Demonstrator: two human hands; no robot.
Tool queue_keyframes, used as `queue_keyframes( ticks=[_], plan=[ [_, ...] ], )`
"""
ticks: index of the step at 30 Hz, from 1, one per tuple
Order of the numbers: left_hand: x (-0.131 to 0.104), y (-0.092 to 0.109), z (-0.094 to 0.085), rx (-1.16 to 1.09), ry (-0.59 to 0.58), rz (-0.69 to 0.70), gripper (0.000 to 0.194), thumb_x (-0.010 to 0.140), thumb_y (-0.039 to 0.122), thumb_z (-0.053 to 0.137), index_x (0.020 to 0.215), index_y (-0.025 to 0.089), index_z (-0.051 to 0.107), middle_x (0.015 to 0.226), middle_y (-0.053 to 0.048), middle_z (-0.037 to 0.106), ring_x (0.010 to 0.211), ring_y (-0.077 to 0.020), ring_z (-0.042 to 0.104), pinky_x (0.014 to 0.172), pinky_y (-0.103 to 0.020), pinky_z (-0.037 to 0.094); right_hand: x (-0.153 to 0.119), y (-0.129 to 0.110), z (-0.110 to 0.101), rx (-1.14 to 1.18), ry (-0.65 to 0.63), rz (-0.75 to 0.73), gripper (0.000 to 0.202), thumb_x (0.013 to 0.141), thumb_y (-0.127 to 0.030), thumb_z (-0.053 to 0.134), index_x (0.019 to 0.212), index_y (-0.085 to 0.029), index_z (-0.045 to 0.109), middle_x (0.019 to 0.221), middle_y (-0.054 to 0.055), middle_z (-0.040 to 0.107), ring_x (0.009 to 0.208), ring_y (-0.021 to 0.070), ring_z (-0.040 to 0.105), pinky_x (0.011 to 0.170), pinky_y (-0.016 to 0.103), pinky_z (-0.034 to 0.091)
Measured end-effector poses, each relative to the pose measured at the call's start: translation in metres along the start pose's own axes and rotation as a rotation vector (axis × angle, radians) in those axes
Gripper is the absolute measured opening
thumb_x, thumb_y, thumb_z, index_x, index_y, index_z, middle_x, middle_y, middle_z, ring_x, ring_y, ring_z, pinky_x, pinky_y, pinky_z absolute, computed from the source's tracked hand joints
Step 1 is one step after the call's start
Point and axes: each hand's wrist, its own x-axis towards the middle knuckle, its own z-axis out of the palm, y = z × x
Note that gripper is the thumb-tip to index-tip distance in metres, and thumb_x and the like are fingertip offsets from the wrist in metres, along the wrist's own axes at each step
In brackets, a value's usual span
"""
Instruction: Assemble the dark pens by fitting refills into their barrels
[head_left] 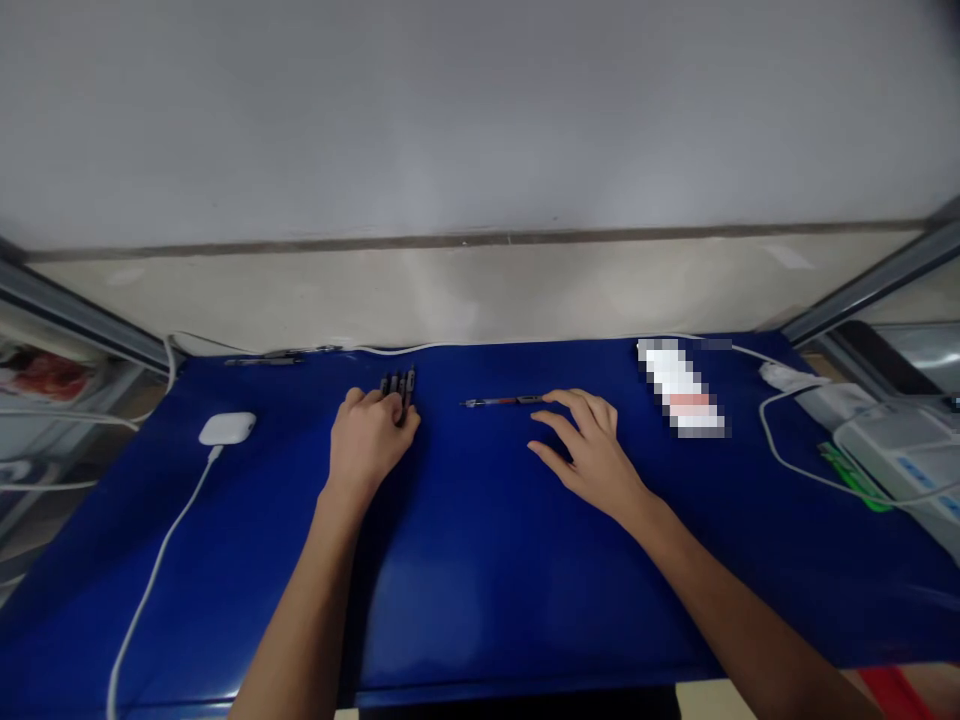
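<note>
Several dark pens (397,382) stick out beyond the fingers of my left hand (369,432), which is closed over their lower part on the blue table (465,560). To the right, a single clear-barrelled pen (499,401) lies crosswise on the table. My right hand (585,440) is at its right end, fingers apart and curved, with the index fingertip close to or touching the pen's dark end. Whether it touches cannot be made out.
A white case (227,428) with a cable lies at the left. Another pen (264,360) lies at the back left. On the right are a blurred-out white object (681,390), a green item (853,478), a pale box (911,450) and loose white cable.
</note>
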Motion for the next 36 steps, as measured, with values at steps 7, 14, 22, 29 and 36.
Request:
queue_keyframes(
  ticks=[7, 14, 22, 29, 36],
  plan=[
    [-0.002, 0.000, 0.012, -0.070, 0.080, -0.204, 0.057, 0.084, 0.060, 0.051, 0.124, 0.019, 0.050, 0.117, -0.015, 0.051, 0.102, -0.0339, 0.049, 0.086, -0.043, 0.044, 0.001, 0.010, 0.008, 0.015, -0.131, 0.046, 0.045, 0.099, -0.033, 0.043, 0.144, -0.028, 0.040, 0.149, 0.007, 0.040, 0.137, 0.0290, 0.032, 0.105, 0.051, 0.034],
    [0.001, -0.004, 0.013, -0.218, 0.001, -0.253, 0.047, 0.085, 0.044, 0.052, 0.125, 0.019, 0.046, 0.114, -0.013, 0.051, 0.104, -0.0322, 0.052, 0.087, -0.044, 0.046, 0.002, 0.018, 0.015, 0.163, -0.061, 0.032, 0.023, 0.100, -0.021, 0.042, 0.111, -0.024, 0.062, 0.120, 0.005, 0.064, 0.120, 0.0227, 0.052, 0.100, 0.043, 0.039],
    [-0.001, 0.002, 0.004, -0.151, 0.026, -0.253, 0.069, 0.080, 0.050, 0.059, 0.138, 0.019, 0.039, 0.119, -0.017, 0.052, 0.107, -0.0374, 0.050, 0.087, -0.050, 0.044, 0.012, 0.014, 0.020, 0.117, -0.027, 0.168, 0.021, 0.097, -0.031, 0.050, 0.113, -0.021, 0.059, 0.107, 0.009, 0.062, 0.096, 0.0239, 0.055, 0.083, 0.041, 0.045],
    [-0.014, 0.053, -0.008, -0.230, 0.312, 0.162, 0.055, 0.088, 0.048, 0.056, 0.135, 0.020, 0.048, 0.129, -0.015, 0.053, 0.118, -0.0339, 0.045, 0.094, -0.048, 0.036, 0.010, 0.013, 0.020, 0.289, -0.004, 0.158, 0.023, 0.100, -0.025, 0.042, 0.092, -0.020, 0.062, 0.091, 0.005, 0.064, 0.084, 0.0192, 0.056, 0.085, 0.038, 0.044],
    [-0.024, 0.078, 0.011, -0.269, 0.208, 0.565, 0.023, 0.097, 0.026, 0.048, 0.113, 0.022, 0.063, 0.092, -0.005, 0.066, 0.086, -0.0199, 0.055, 0.078, -0.035, 0.038, 0.006, 0.006, 0.012, 0.500, -0.068, 0.181, 0.035, 0.103, -0.027, 0.036, 0.080, -0.020, 0.062, 0.078, 0.001, 0.064, 0.079, 0.0154, 0.059, 0.083, 0.033, 0.044]
  ],
)
